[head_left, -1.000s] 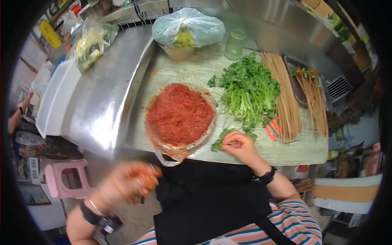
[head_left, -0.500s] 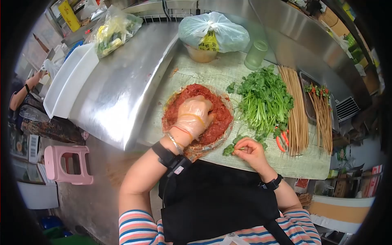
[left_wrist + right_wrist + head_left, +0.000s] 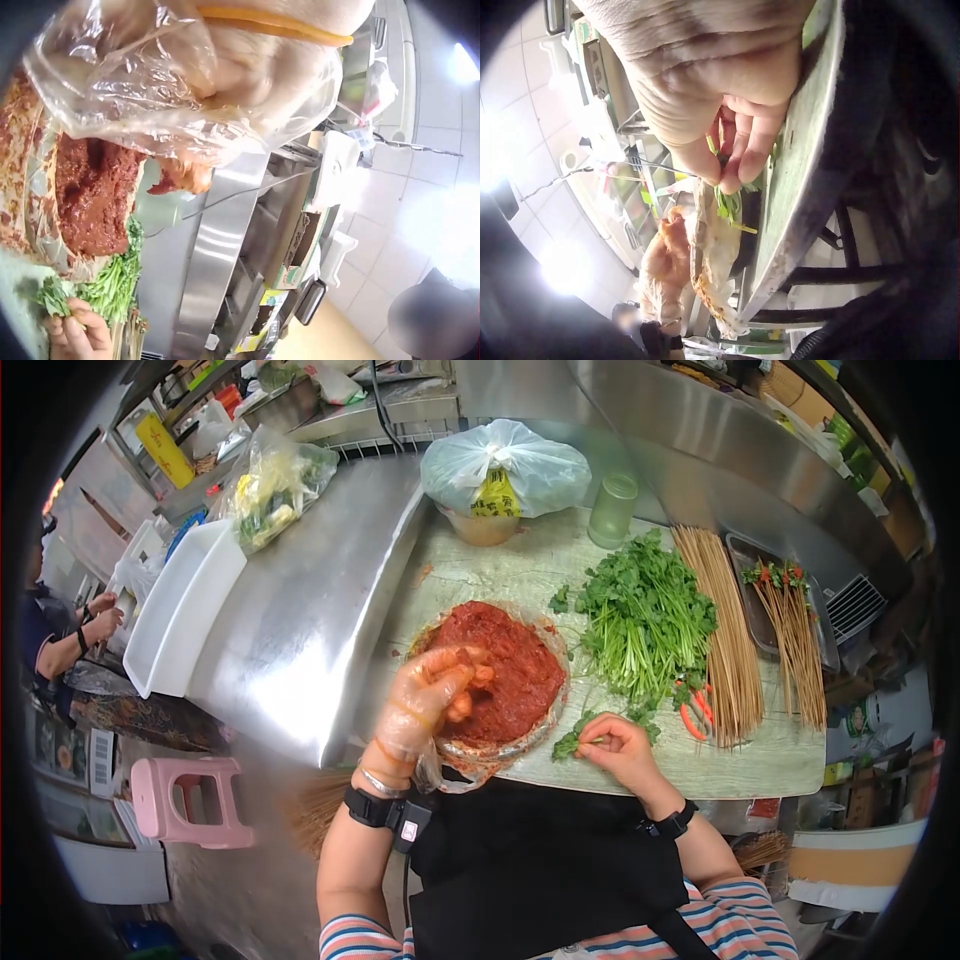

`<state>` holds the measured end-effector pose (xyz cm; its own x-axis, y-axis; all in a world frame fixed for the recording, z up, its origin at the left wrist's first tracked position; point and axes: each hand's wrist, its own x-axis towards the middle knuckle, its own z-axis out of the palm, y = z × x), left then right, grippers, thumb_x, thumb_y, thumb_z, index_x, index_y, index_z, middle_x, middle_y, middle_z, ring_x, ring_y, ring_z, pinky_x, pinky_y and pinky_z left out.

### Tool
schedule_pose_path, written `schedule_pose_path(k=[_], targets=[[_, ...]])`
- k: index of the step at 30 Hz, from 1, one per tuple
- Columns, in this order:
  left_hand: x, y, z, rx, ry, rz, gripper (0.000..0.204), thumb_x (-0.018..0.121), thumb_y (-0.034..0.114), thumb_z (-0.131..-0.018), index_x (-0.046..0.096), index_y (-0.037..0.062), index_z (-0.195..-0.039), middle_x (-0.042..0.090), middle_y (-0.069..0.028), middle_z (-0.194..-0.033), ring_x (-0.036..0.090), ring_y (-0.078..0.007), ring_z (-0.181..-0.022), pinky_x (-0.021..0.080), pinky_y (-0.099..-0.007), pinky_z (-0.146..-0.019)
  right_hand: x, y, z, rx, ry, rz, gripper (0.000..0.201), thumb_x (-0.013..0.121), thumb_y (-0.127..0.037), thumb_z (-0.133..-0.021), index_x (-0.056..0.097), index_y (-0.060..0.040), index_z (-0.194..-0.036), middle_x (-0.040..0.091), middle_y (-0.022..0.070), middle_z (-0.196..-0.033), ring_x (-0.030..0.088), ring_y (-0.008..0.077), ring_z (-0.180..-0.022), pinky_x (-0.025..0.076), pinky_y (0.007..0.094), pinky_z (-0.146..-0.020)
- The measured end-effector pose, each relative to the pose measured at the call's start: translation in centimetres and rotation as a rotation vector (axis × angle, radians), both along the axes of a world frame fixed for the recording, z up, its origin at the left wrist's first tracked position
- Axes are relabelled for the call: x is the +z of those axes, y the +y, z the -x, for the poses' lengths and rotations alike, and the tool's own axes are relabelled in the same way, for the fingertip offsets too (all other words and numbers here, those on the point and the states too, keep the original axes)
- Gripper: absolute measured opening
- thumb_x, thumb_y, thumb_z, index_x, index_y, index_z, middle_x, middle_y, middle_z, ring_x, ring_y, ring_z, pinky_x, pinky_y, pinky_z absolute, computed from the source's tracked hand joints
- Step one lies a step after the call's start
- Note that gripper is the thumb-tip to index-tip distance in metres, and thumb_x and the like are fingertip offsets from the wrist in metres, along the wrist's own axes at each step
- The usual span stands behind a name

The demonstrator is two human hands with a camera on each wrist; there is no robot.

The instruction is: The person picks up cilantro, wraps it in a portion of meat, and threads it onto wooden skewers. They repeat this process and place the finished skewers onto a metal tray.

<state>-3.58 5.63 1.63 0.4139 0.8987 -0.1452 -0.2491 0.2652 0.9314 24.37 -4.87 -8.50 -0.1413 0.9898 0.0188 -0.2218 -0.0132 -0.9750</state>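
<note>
My left hand (image 3: 415, 695), in a clear plastic glove smeared red, is raised over the left rim of the bowl of red seasoned meat (image 3: 510, 660). Its fingers curl around a small piece of red meat (image 3: 160, 184), which shows at the fingertips in the left wrist view. A plastic bag lines the bowl and hangs over its front edge. To the right of the bowl, my bare right hand (image 3: 620, 750) pinches a sprig of cilantro (image 3: 568, 745) between thumb and fingers, low over the board. The large cilantro pile (image 3: 645, 615) lies just beyond.
Bare bamboo skewers (image 3: 720, 640) and orange-handled scissors (image 3: 692, 712) lie right of the cilantro. Farther right, loaded skewers (image 3: 790, 630) rest on a metal tray (image 3: 745, 560). A bagged bowl (image 3: 505, 480) and green glass jar (image 3: 612, 512) stand behind. Left is a white bin (image 3: 185, 610); another person (image 3: 60, 620) stands beyond.
My left hand came in from the lower left, reached into the meat, and has now lifted back toward the bowl's left rim. The right hand keeps pinching the cilantro at the same spot.
</note>
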Motion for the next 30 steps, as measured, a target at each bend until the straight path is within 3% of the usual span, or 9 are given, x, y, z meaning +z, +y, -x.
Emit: schedule_pose_path(k=[2,5,12,15,18,21,26,29,30], targets=[[-0.5,-0.3,-0.3,0.045,-0.088,0.025,0.030,0.055,0.007,-0.093,0.055,-0.0076,-0.119,0.065,-0.0161,-0.106,0.065,-0.0174,-0.083,0.054,-0.0260,-0.074,0.1,0.0,0.1,-0.010,0.001,0.008,0.011,0.064,0.011,-0.082,0.061,0.0035,-0.090,0.057,0.0089,-0.101,0.063,0.0163,-0.091,0.054,0.0290,-0.083],[-0.8,-0.4,-0.6,0.061,-0.052,-0.018,0.030,0.057,0.009,-0.093,0.055,-0.0073,-0.118,0.064,-0.0165,-0.108,0.067,-0.0223,-0.093,0.055,-0.0309,-0.083,0.2,-0.1,0.0,-0.024,0.001,0.018,0.011,0.064,0.010,-0.082,0.061,0.0034,-0.090,0.057,0.0086,-0.100,0.063,0.0162,-0.090,0.054,0.0289,-0.082],[-0.3,-0.5,-1.4,0.195,0.280,-0.564,0.019,0.058,0.008,-0.093,0.066,-0.0066,-0.102,0.060,-0.0094,-0.121,0.060,-0.0153,-0.100,0.046,-0.0223,-0.086,0.3,-0.2,0.1,-0.026,0.024,0.024,0.012,0.065,0.009,-0.082,0.061,0.0024,-0.091,0.059,0.0076,-0.100,0.063,0.0143,-0.090,0.054,0.0277,-0.083],[0.4,-0.5,-1.6,0.217,0.310,-0.673,0.017,0.060,0.009,-0.092,0.068,-0.0048,-0.098,0.064,-0.0076,-0.110,0.060,-0.0118,-0.093,0.048,-0.0221,-0.081,0.5,0.0,0.1,-0.014,0.004,0.055,0.013,0.066,0.008,-0.082,0.062,0.0021,-0.092,0.061,0.0075,-0.100,0.062,0.0131,-0.091,0.053,0.0268,-0.084],[0.2,-1.6,-2.0,0.202,0.217,-0.263,0.020,0.059,0.014,-0.093,0.068,-0.0036,-0.097,0.066,-0.0050,-0.095,0.061,-0.0103,-0.084,0.049,-0.0222,-0.075,2.3,0.7,0.0,0.006,-0.012,0.012,0.013,0.067,0.008,-0.081,0.062,0.0024,-0.092,0.062,0.0075,-0.100,0.062,0.0125,-0.092,0.052,0.0257,-0.084],[-0.9,-2.2,-2.6,0.190,0.063,-0.130,0.023,0.058,0.018,-0.095,0.068,-0.0023,-0.094,0.066,-0.0033,-0.084,0.062,-0.0105,-0.078,0.051,-0.0237,-0.072,6.6,2.1,0.6,0.057,-0.056,-0.092,0.011,0.068,0.006,-0.081,0.064,0.0019,-0.091,0.063,0.0075,-0.101,0.062,0.0126,-0.091,0.052,0.0249,-0.083],[-0.5,-4.1,-3.5,0.131,-0.133,0.005,0.029,0.050,0.026,-0.099,0.061,-0.0003,-0.099,0.064,-0.0041,-0.089,0.061,-0.0114,-0.080,0.052,-0.0258,-0.071,11.7,4.4,3.3,0.145,-0.346,-0.354,0.009,0.069,0.000,-0.080,0.066,-0.0021,-0.089,0.065,0.0057,-0.095,0.064,0.0148,-0.087,0.051,0.0269,-0.076],[1.4,-5.0,-3.6,0.084,-0.007,0.007,0.029,0.050,0.026,-0.099,0.060,-0.0009,-0.098,0.064,-0.0047,-0.090,0.061,-0.0107,-0.084,0.051,-0.0264,-0.073,11.4,5.7,4.4,0.089,-0.462,-0.540,0.008,0.070,-0.003,-0.078,0.066,-0.0031,-0.085,0.065,0.0058,-0.089,0.065,0.0184,-0.083,0.050,0.0294,-0.072],[0.9,-4.4,-3.6,0.030,0.006,-0.046,0.021,0.054,0.016,-0.096,0.060,-0.0025,-0.101,0.064,-0.0053,-0.091,0.061,-0.0099,-0.084,0.051,-0.0253,-0.072,11.2,5.8,4.8,0.043,-0.484,-0.557,0.008,0.071,-0.003,-0.076,0.066,-0.0026,-0.083,0.065,0.0076,-0.085,0.064,0.0222,-0.081,0.050,0.0309,-0.072]])
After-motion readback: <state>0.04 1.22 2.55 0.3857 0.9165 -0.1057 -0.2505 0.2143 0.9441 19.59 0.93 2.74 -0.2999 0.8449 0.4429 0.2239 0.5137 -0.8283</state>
